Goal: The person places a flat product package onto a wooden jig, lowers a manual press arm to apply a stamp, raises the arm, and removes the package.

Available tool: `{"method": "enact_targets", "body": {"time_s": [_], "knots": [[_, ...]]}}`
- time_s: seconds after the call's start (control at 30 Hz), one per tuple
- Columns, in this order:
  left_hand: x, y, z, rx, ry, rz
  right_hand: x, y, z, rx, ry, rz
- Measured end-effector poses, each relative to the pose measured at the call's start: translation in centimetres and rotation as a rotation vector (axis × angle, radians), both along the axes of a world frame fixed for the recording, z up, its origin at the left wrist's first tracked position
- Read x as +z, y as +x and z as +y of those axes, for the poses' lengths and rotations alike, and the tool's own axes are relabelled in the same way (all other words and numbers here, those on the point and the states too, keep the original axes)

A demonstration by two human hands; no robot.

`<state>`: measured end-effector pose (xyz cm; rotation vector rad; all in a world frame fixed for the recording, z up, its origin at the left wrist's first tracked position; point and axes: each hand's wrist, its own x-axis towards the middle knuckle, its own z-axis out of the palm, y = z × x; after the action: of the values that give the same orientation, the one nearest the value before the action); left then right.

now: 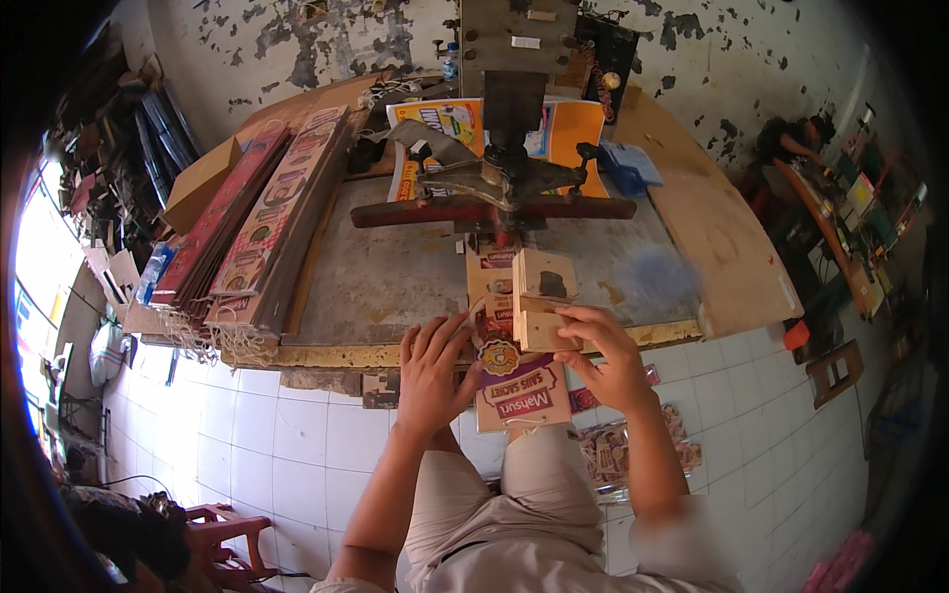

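A long printed cardboard strip (518,395) lies under the press, its near end hanging past the table edge with a string loop at the bottom. On top of it stands a pale wooden block (550,331) with a stepped shape and a dark patch. My right hand (611,364) grips the block's near right side between thumb and fingers. My left hand (436,368) rests at the strip's left edge, its fingers stretched out and thumb along the strip. Just beyond the block is the press (506,188) with its dark red crossbar raised above the metal bed (386,257).
Stacks of printed strips (272,212) with strings lie on the left of the table, next to a cardboard box (201,183). A blue plastic packet (629,170) sits to the right. Bundled packs (633,450) lie on the tiled floor. Another person (791,143) works at the far right.
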<state>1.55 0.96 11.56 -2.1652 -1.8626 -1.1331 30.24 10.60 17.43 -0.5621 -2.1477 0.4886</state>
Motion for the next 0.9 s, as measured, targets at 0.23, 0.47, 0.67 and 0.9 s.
{"method": "enact_targets", "body": {"time_s": [0.23, 0.47, 0.67, 0.9], "knots": [[0.0, -0.1, 0.7, -0.043, -0.047, 0.067, 0.1, 0.1, -0.7, 0.077, -0.034, -0.016], [0.4, 0.1, 0.5, -0.024, -0.079, 0.045, -0.2, -1.0, -1.1, 0.108, -0.108, -0.060], [0.2, 0.1, 0.6, -0.019, -0.073, 0.023, -0.4, -2.4, 0.7, 0.102, -0.057, -0.122], [0.3, -0.1, 0.5, -0.028, -0.068, 0.036, -1.1, -5.3, 6.0, 0.063, -0.040, -0.168]]}}
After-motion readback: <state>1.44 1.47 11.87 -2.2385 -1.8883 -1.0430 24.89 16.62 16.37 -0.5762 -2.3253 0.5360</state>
